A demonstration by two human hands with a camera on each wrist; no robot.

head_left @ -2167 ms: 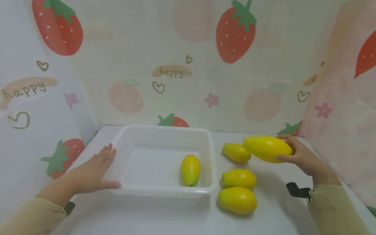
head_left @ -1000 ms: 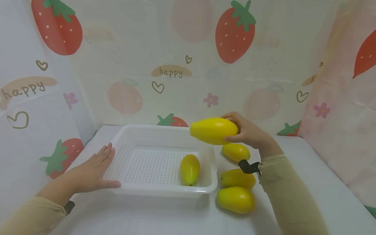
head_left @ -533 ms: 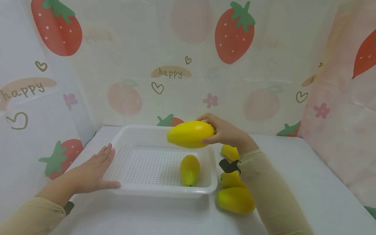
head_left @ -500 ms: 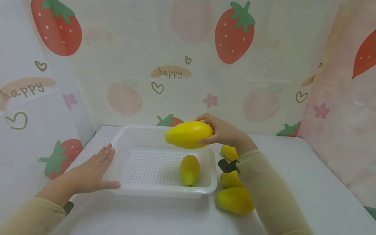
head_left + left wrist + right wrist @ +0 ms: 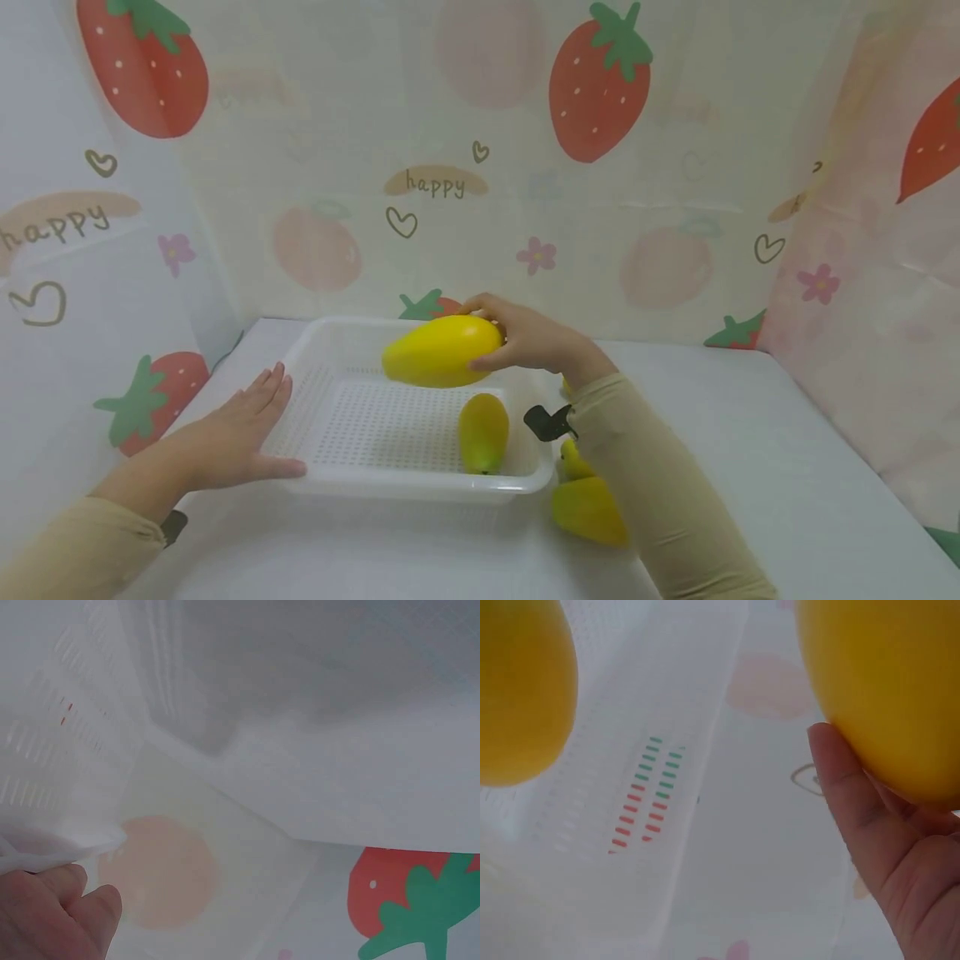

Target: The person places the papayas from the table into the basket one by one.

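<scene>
My right hand [image 5: 525, 335] grips a yellow papaya [image 5: 442, 350] by its right end, thumb at the front and fingers behind. It hangs over the white plastic basket [image 5: 390, 482], level with the back rim in the head view. A second papaya [image 5: 483, 433], greenish at its near tip, lies in the basket's right part. My left hand [image 5: 232, 437] lies at the basket's left rim with its fingers straight and thumb stretched along the front corner. In the right wrist view, my fingers [image 5: 840, 780] press against the held papaya [image 5: 892, 697].
To the right of the basket, more papayas [image 5: 588, 510] lie on the white table [image 5: 750, 450], partly hidden by my right sleeve [image 5: 660, 475]. Strawberry-printed cloth [image 5: 600, 208] hangs behind and at both sides.
My right hand has carried the papaya leftward from the table's right side to over the basket, lately sinking slightly. The left hand and the basket have stayed put.
</scene>
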